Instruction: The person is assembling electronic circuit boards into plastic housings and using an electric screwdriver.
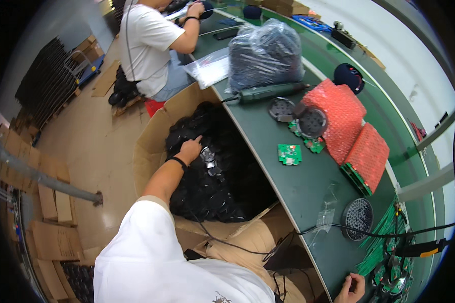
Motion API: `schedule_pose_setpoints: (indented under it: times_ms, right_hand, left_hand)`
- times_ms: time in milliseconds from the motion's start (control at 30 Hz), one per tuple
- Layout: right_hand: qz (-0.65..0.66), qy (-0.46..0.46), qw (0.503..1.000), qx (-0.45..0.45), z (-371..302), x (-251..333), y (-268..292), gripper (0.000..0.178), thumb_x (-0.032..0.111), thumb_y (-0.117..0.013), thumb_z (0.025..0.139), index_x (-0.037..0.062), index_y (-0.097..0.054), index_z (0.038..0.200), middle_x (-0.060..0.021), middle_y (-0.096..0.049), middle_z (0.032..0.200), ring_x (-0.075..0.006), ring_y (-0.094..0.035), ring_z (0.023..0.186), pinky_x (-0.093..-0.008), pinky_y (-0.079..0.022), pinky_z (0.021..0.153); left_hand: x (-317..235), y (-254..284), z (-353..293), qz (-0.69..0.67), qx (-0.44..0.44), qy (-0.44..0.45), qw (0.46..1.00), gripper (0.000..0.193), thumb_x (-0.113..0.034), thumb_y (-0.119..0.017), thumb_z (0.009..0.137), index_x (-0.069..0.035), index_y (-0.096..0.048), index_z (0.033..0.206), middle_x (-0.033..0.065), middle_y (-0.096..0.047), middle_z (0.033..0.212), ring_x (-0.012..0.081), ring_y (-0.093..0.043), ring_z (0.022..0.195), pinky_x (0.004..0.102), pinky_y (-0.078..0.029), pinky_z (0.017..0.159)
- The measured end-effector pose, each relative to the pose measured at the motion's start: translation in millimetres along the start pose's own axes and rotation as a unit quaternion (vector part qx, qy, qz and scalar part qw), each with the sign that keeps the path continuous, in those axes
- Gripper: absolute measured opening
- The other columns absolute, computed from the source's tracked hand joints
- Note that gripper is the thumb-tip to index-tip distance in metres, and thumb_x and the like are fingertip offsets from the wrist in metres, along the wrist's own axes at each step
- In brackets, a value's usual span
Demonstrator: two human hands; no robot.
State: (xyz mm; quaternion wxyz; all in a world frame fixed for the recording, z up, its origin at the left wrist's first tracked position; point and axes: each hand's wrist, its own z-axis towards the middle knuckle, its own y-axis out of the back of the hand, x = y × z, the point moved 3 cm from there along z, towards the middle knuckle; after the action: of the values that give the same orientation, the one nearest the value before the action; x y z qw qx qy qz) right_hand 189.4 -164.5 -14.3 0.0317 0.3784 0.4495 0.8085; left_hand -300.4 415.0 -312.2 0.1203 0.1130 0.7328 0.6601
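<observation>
My left hand (189, 151) reaches over a large open cardboard box (151, 146) beside the table. Its index finger is stretched out above a heap of black plastic parts (199, 194), and no object shows in it. Several shiny silvery pieces (210, 162) lie on the heap next to that hand. My right hand (352, 288) rests at the near table edge, its fingers loosely bent and apart, with nothing visible in them. Closest to it are green wires (374, 251) and a pile of green circuit boards (392, 276).
The green table (260, 132) holds a power screwdriver (273, 93), a filled plastic bag (264, 55), red bubble-wrap packs (338, 117), a loose circuit board (289, 154) and a round black tray of small parts (358, 219). A black cable (389, 235) crosses it. Another person (149, 45) works at the far left.
</observation>
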Motion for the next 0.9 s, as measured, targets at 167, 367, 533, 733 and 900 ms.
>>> schedule_pose_setpoints:
  times_ms: [167,367,533,733,900]
  right_hand:
    - [-0.008,-0.005,1.000,0.004,1.9,2.7,2.6,0.009,0.007,-0.074,0.097,-0.0003,-0.074,0.101,-0.0102,-0.071,0.090,-0.0179,-0.062,0.069,-0.0308,-0.051,0.064]
    - [0.030,0.020,0.999,-0.012,3.9,8.3,5.9,0.007,0.006,-0.073,0.096,-0.0002,-0.073,0.100,-0.0123,-0.072,0.093,-0.0215,-0.066,0.074,-0.0324,-0.053,0.069]
    - [0.047,0.024,0.999,-0.009,3.6,9.8,10.5,0.008,0.006,-0.073,0.096,0.0001,-0.073,0.101,-0.0135,-0.073,0.095,-0.0245,-0.068,0.078,-0.0338,-0.054,0.070]
    - [0.055,0.052,0.997,-0.007,-1.4,1.8,6.6,0.011,0.011,-0.072,0.098,0.0005,-0.072,0.097,-0.0123,-0.073,0.091,-0.0221,-0.068,0.074,-0.0325,-0.053,0.067]
    - [0.107,-0.025,0.994,-0.024,-7.2,-12.7,-5.4,0.005,-0.004,-0.070,0.088,-0.0012,-0.067,0.090,-0.0032,-0.060,0.082,-0.0089,-0.052,0.067,-0.0241,-0.042,0.061]
  left_hand:
    - [-7.6,-8.2,19.8,-0.001,0.004,-0.009,1.000,0.045,-0.020,-0.055,0.095,-0.007,-0.064,0.136,0.0250,-0.071,0.116,0.0410,-0.072,0.104,0.0489,-0.058,0.091]
    - [-11.0,2.9,14.8,0.130,0.037,-0.072,0.988,0.026,-0.015,-0.055,0.096,0.000,-0.074,0.102,0.0227,-0.070,0.121,0.0380,-0.073,0.106,0.0464,-0.061,0.089]
    - [-11.3,40.6,-7.0,0.176,0.081,-0.052,0.980,0.025,-0.009,-0.057,0.095,0.003,-0.075,0.108,0.0261,-0.071,0.121,0.0365,-0.072,0.112,0.0455,-0.060,0.091]
    - [-76.0,187.8,-56.9,-0.098,0.188,-0.135,0.968,0.026,-0.017,-0.083,0.086,-0.001,-0.075,0.105,0.0120,-0.076,0.099,0.0244,-0.073,0.094,0.0374,-0.060,0.079]
    - [-178.9,291.4,-119.7,-0.465,0.334,-0.215,0.791,0.019,-0.019,-0.076,0.096,-0.002,-0.072,0.102,-0.0007,-0.070,0.091,0.0092,-0.066,0.085,0.0281,-0.057,0.072]
